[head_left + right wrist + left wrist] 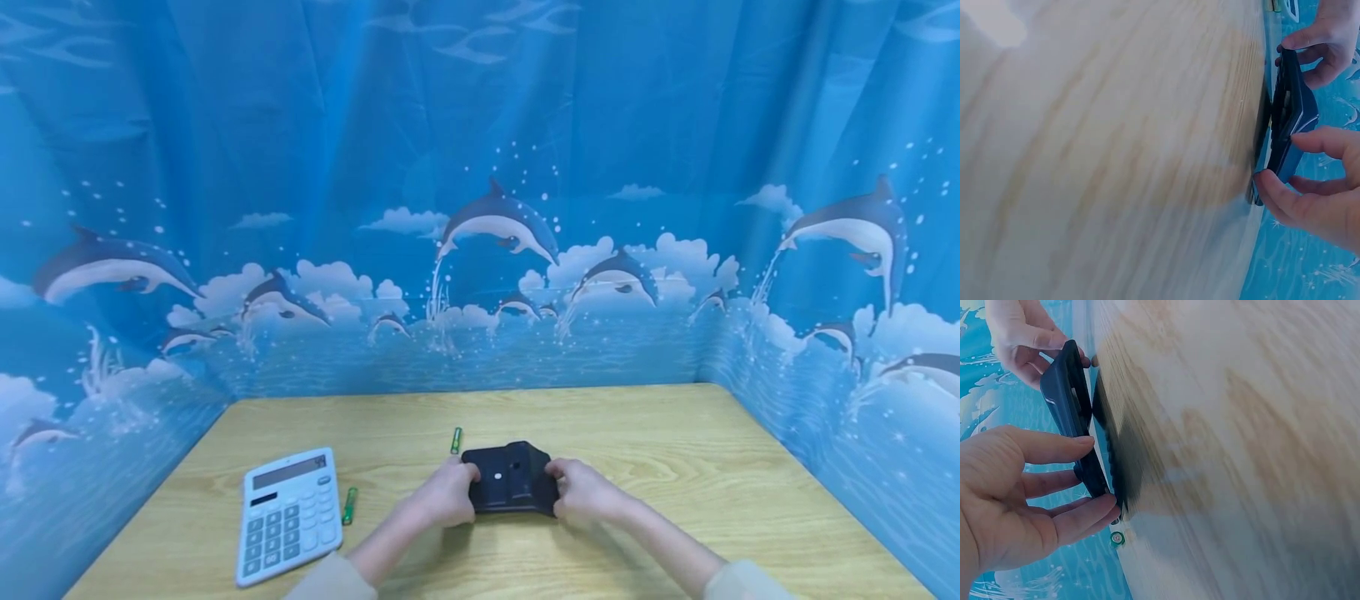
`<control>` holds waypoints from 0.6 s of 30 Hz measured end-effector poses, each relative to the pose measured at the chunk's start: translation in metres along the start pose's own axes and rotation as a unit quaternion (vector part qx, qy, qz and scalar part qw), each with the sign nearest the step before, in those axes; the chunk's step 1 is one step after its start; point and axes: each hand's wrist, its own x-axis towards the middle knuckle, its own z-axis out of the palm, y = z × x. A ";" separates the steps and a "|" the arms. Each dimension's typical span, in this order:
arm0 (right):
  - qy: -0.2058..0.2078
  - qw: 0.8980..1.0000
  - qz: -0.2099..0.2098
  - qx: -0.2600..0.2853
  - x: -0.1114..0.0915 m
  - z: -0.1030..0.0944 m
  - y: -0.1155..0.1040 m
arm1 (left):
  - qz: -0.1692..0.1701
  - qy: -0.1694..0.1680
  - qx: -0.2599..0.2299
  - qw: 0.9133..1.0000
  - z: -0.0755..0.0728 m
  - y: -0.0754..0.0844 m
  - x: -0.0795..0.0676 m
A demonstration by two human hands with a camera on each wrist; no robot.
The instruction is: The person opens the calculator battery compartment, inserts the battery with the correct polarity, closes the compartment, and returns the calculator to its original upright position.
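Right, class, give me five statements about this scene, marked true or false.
1. The left grip and right grip both hold the black device. True.
2. In the head view, the calculator is right of the black device. False: the calculator is left of it.
3. A green battery lies beside the calculator. True.
4. The second green battery is in the right grip. False: the second green battery lies on the table.
5. The curtain shows dolphins. True.

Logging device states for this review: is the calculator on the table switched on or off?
On: the calculator shows dark digits at the right end of its display.
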 end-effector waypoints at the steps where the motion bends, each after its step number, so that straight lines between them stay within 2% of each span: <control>1: 0.009 1.000 0.021 0.013 0.001 0.001 -0.001 | 0.001 0.001 0.000 1.000 0.000 0.000 0.000; 5: 0.049 0.993 0.090 0.051 0.004 0.003 -0.005 | 0.000 -0.001 -0.001 1.000 0.000 0.001 -0.001; 7: 0.061 0.990 0.112 0.055 0.005 0.004 -0.005 | -0.001 -0.004 -0.003 1.000 0.000 0.001 -0.001; 11: 0.054 0.986 0.141 0.077 0.008 0.005 -0.005 | 0.007 -0.004 0.010 1.000 0.000 0.002 -0.003; 18: 0.034 0.978 0.166 0.119 0.008 0.006 -0.007 | 0.017 0.003 0.025 1.000 0.001 -0.001 -0.005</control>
